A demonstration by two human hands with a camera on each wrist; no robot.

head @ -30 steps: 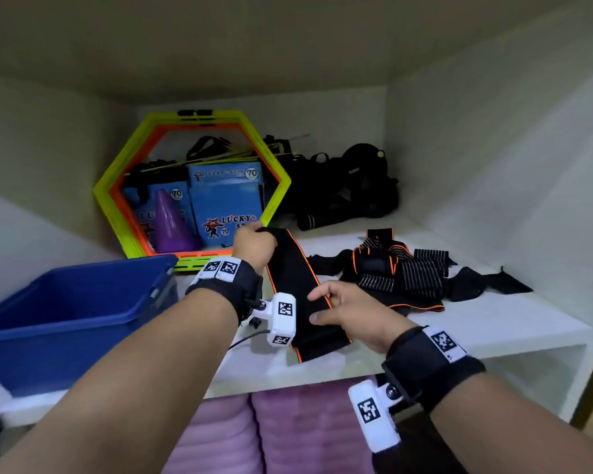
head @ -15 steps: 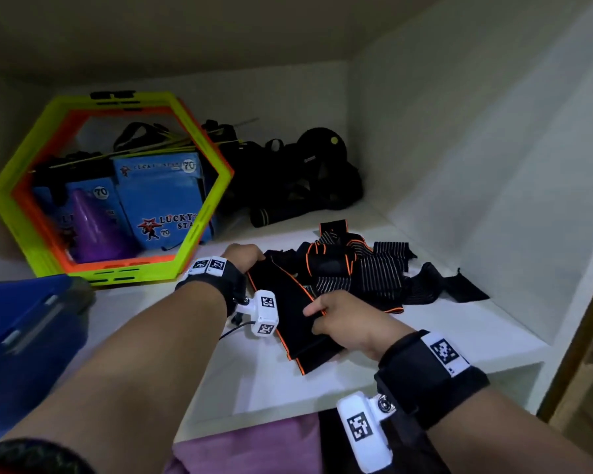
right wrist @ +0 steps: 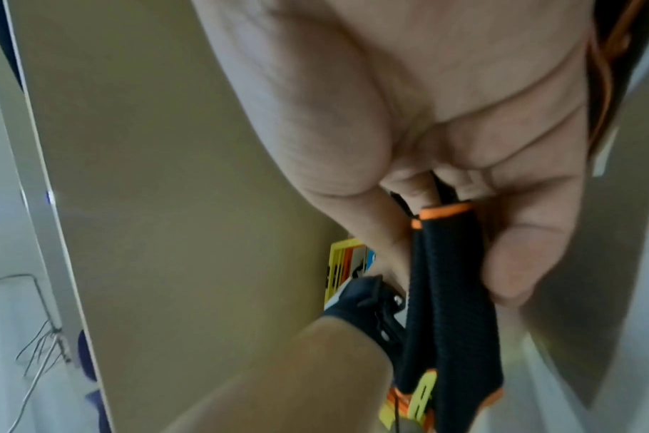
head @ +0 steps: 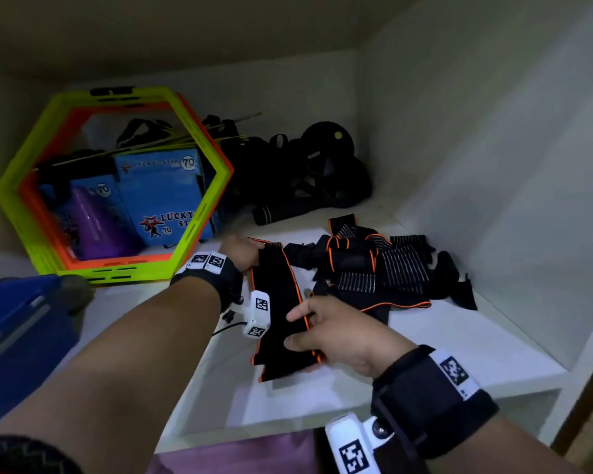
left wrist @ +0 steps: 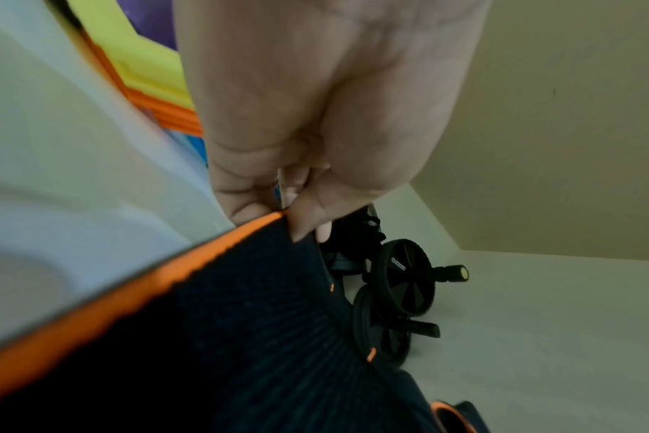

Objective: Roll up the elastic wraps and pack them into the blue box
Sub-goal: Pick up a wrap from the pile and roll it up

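Note:
A black elastic wrap (head: 278, 302) with orange edging lies stretched along the white shelf (head: 459, 343) between my hands. My left hand (head: 242, 254) pinches its far end; in the left wrist view the thumb and fingers (left wrist: 304, 222) clamp the orange edge of the wrap (left wrist: 241, 337). My right hand (head: 326, 336) grips the near part, with the wrap (right wrist: 449, 293) doubled between thumb and fingers in the right wrist view. A tangled heap of more wraps (head: 380, 271) lies just right of it. The blue box (head: 18, 336) sits at the left edge.
A yellow-green and orange hexagon frame (head: 199, 206) leans at the back left with blue packets (head: 165, 196) and a purple cone (head: 96, 230) behind it. Black wheels and straps (head: 326, 165) fill the back corner. Walls close the shelf at right and behind.
The view has swung right, sliding the blue box toward the left edge. My right hand has closed onto the near part of the wrap, and the left hand keeps the far end.

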